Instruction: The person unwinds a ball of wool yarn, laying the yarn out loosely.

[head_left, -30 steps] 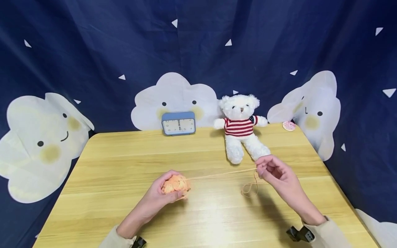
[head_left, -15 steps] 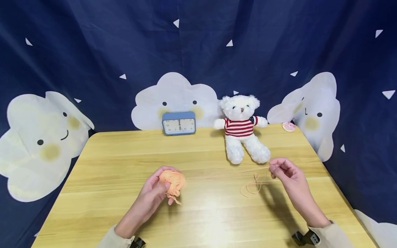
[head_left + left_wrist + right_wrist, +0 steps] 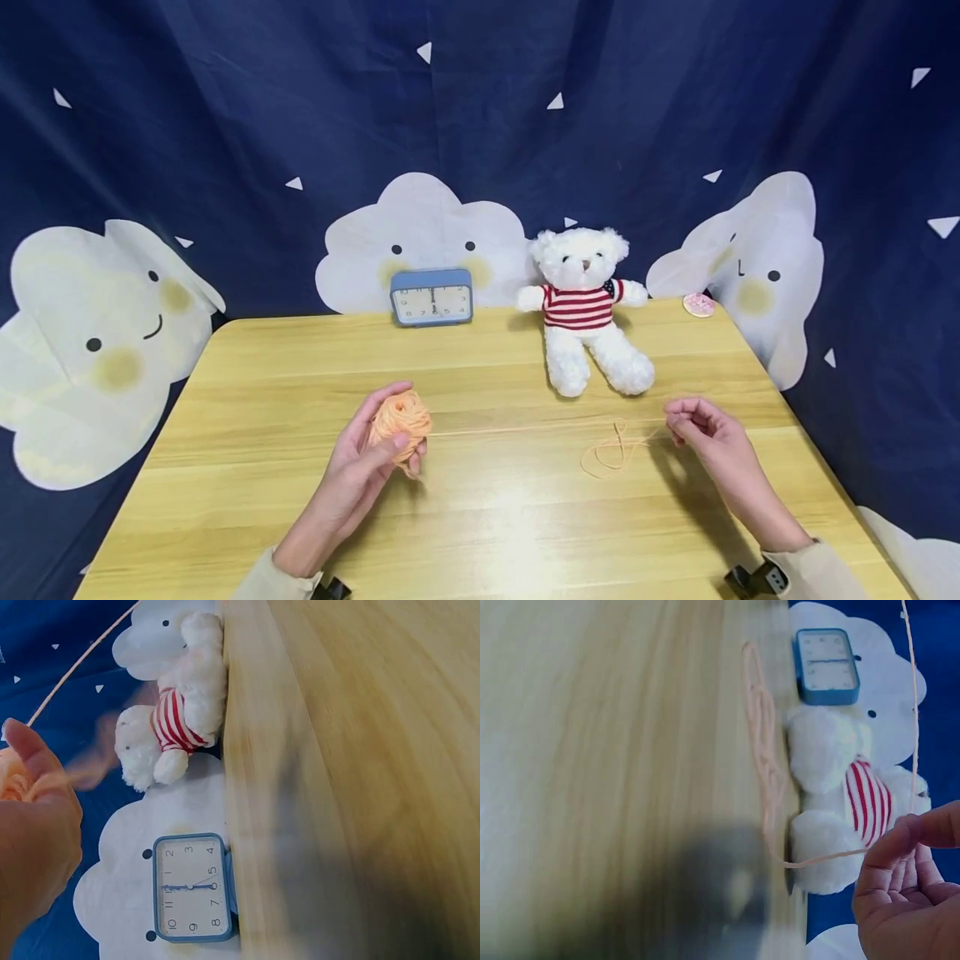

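An orange ball of yarn [image 3: 402, 417] is gripped in my left hand [image 3: 360, 458], thumb across its front and fingers behind it. From the ball a single strand [image 3: 517, 429] runs nearly straight over the table to my right hand [image 3: 712, 437]. Thumb and forefinger of that hand pinch the strand, as the right wrist view shows. Loose loops of yarn [image 3: 611, 454] lie on the table just left of the right hand. In the left wrist view only a bit of the ball [image 3: 11, 776] shows behind the fingers.
A white teddy bear [image 3: 576, 308] in a striped shirt sits at the back of the wooden table [image 3: 285, 392]. To its left stands a blue alarm clock [image 3: 432, 297]. A small pink disc [image 3: 698, 305] lies near the back right corner.
My right hand has moved right and toward me, drawing the strand longer. My left hand has shifted slightly left and turned the ball, which now shows its wound end.
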Motion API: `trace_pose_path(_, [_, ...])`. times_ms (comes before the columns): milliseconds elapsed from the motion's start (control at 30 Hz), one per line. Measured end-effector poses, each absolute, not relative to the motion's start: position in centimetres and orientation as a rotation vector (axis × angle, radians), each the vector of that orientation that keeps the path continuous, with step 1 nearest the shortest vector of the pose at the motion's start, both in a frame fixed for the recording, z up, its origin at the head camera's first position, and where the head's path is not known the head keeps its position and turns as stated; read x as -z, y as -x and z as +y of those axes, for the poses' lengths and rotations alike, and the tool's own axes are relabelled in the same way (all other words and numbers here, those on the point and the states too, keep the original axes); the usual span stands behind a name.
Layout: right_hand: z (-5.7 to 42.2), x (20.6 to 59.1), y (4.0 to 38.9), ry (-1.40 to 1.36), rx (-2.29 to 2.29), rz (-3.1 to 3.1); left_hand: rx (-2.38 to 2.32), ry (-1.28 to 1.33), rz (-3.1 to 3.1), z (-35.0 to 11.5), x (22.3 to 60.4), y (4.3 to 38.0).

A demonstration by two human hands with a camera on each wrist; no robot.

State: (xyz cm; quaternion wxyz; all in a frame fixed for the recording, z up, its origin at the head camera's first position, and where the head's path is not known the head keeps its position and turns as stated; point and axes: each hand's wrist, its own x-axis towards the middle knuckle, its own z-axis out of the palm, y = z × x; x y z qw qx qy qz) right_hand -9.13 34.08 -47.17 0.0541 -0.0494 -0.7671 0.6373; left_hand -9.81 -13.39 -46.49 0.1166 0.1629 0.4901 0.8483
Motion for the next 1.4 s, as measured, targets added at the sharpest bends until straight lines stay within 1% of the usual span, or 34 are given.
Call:
trace_pose_path(100, [34.5, 47.5, 9.2, 0.173, -1.898, -2.396, -2.471, -0.475, 1.479, -13.5, 46.7, 9.9])
trace_pose_path(300, [35.4, 47.9, 9.5, 0.304, -1.725, -2.518, -2.38, -0.495, 1.586, -13.6, 46.7, 10.2])
trace_pose_path(433, [35.9, 48.1, 9.6, 0.35, -1.628, -2.598, -2.346, -0.463, 1.632, -13.6, 46.4, 10.1])
trace_pose_path(633, [36.2, 48.5, 9.7, 0.294, -1.67, -2.748, -2.331, -0.449, 1.743, -13.3, 46.1, 9.9])
trace_pose_path(800, [35.5, 48.6, 9.4, 0.222, -1.685, -2.863, -2.288, -0.473, 1.743, -13.2, 46.1, 10.1])
trace_pose_path(967, [33.5, 47.9, 8.7, 0.14, -1.494, -2.844, -2.258, -0.509, 1.549, -13.3, 45.9, 10.4])
trace_pose_path(1067, [31.3, 47.1, 8.5, 0.076, -1.487, -2.759, -2.29, -0.548, 1.383, -13.3, 45.8, 10.5])
trace_pose_path(1233, [27.0, 46.0, 8.6, -0.148, -1.803, -2.617, -2.33, -0.558, 1.283, -12.8, 45.6, 10.8])
trace_pose_path(1400, [23.2, 45.9, 9.3, -0.301, -2.121, -2.588, -2.377, -0.472, 1.327, -11.6, 45.5, 10.8])
